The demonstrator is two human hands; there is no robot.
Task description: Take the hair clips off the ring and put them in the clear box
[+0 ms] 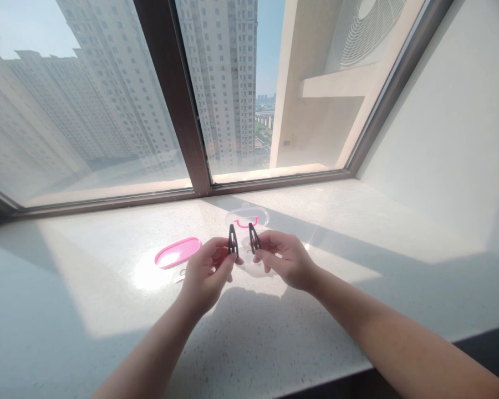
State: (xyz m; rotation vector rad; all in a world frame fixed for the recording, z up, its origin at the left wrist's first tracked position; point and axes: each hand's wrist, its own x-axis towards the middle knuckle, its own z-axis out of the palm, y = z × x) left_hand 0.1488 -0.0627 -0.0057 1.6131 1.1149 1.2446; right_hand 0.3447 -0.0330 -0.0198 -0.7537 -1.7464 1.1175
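Observation:
Between thumb and fingers, my left hand [210, 271] pinches a black snap hair clip [232, 239], its narrow end up. A second black snap hair clip [254, 238] is pinched by my right hand [289, 260], tilted slightly to the left. The two clips are held side by side, a small gap apart, above the sill. Just behind them lies a clear oval plastic box [264, 214] with a pink curved handle [247, 225]. My hands partly cover the box. A pink oval lid [178, 252] rests on the sill left of my left hand.
A pale speckled stone windowsill [249, 343] lies under my hands, its front edge dropping off at lower right. Some small item [182, 273], partly hidden by my left wrist, is near the pink lid. The brown window frame [199, 166] stands behind, and a white wall [449, 144] at right.

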